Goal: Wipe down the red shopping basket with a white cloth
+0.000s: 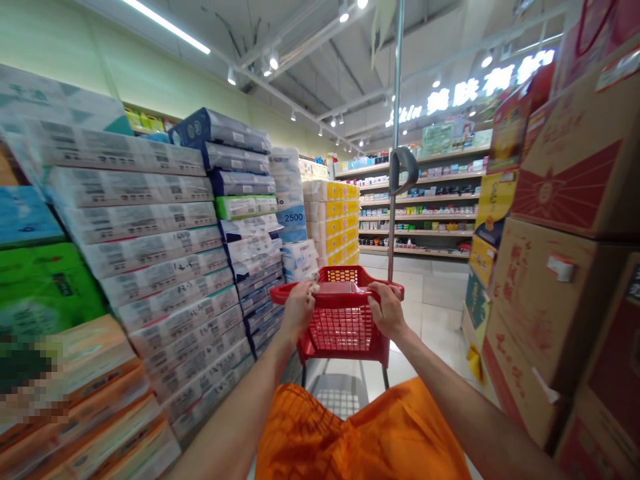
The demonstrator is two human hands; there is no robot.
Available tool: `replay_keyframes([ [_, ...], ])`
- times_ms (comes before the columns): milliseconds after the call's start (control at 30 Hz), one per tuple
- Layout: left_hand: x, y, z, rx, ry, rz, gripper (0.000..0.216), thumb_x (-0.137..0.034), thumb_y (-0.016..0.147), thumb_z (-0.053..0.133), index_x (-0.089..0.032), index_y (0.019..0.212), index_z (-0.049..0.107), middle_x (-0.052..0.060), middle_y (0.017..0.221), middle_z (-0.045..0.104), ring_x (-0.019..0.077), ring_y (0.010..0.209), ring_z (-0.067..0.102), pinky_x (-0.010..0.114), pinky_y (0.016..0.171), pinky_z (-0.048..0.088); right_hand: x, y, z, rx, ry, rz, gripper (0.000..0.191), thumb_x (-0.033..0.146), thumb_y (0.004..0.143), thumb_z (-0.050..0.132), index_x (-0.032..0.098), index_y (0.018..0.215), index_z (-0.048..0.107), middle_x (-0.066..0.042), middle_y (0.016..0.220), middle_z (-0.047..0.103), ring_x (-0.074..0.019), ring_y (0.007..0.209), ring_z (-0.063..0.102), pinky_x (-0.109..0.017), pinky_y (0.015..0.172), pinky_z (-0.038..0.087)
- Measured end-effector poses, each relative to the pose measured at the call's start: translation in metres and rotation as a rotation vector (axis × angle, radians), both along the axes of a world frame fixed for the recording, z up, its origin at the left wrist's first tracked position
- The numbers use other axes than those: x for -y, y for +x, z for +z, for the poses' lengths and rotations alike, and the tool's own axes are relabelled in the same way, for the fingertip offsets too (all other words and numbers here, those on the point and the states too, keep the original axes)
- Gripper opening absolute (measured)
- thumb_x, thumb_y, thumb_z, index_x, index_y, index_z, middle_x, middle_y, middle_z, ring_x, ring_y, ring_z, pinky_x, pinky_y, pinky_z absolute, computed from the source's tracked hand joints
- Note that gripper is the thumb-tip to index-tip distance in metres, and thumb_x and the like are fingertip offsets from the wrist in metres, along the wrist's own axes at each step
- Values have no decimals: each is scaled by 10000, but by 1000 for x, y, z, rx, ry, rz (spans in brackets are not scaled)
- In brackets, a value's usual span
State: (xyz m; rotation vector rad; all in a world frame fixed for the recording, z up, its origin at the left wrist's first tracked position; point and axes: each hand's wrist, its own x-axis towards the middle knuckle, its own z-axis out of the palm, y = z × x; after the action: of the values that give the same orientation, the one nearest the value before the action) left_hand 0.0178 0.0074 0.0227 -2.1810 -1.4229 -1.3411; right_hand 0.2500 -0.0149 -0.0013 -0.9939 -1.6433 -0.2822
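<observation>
A red plastic shopping cart stands right in front of me, with its handlebar across at about waist height. My left hand is closed around the left part of the bar, with something small and pale at its fingers that I cannot make out. Toward the bar's right end, my right hand is wrapped over it, thumb on the near side. Through the basket's grid only red plastic and a blurred reddish surface show, so its contents cannot be told.
Tall stacks of wrapped paper packs line the left side. Cardboard boxes rise close on the right. A metal pole stands upright beyond the cart. Shelves of small goods span the back, past a pale tiled floor.
</observation>
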Motion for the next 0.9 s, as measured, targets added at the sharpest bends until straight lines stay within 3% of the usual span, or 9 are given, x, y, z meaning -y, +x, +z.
replay_keyframes([
  [67,5,16,2,-83,17,-103,353,-123,721,385,-166,1022,563,71,1130,581,177,1096,494,373,994,377,0,4,0,-1,-1,3,216,238,774,390,200,946,514,-50,917,632,-203,854,552,-395,865,308],
  [133,7,10,1,-133,16,-119,368,-118,708,390,-157,1031,562,76,1145,572,179,1118,476,366,1005,362,0,9,0,-5,-5,5,203,239,781,387,203,934,516,-44,911,637,-199,847,558,-390,865,309],
  [267,1,-40,-3,-50,-3,77,349,-141,712,372,-131,999,572,108,1140,566,205,1102,490,389,986,374,-1,15,0,-34,-6,-2,177,242,797,377,206,897,518,-30,869,650,-188,810,564,-383,858,309],
  [333,-1,-51,-4,-25,0,144,323,-180,728,381,-126,978,578,117,1147,559,219,1113,480,395,977,375,0,15,-1,-54,7,-10,173,244,798,377,204,885,521,-28,863,653,-187,811,565,-384,860,307],
  [567,9,-20,0,-142,-2,-5,334,-307,850,319,-174,985,594,67,1054,628,180,1053,517,390,966,359,1,16,-2,-49,-9,-3,176,247,796,376,206,900,511,-29,877,655,-186,826,569,-385,862,308],
  [667,3,-37,-1,-104,-30,124,324,-278,838,318,-181,979,594,78,1106,606,215,1064,512,481,972,317,2,16,-1,-33,3,10,185,241,787,380,206,909,514,-30,890,654,-190,836,567,-384,862,307],
  [733,-2,-47,-2,-31,-32,206,333,-254,826,304,-168,956,599,94,1110,597,222,1056,516,465,948,349,4,14,-1,-24,17,8,194,238,783,376,207,910,519,-31,900,651,-191,834,565,-381,856,312],
  [800,-5,-44,-4,3,-11,211,335,-251,819,301,-162,932,603,95,1076,607,212,1033,527,410,922,391,5,11,-1,-23,23,-3,203,239,783,369,211,912,524,-30,908,647,-193,829,563,-380,849,319],
  [900,3,-16,-5,-52,30,125,327,-270,831,311,-168,955,596,77,1045,617,197,1019,528,379,933,389,5,10,-2,-22,19,-7,215,240,778,368,214,918,529,-32,912,644,-198,830,562,-387,852,319],
])
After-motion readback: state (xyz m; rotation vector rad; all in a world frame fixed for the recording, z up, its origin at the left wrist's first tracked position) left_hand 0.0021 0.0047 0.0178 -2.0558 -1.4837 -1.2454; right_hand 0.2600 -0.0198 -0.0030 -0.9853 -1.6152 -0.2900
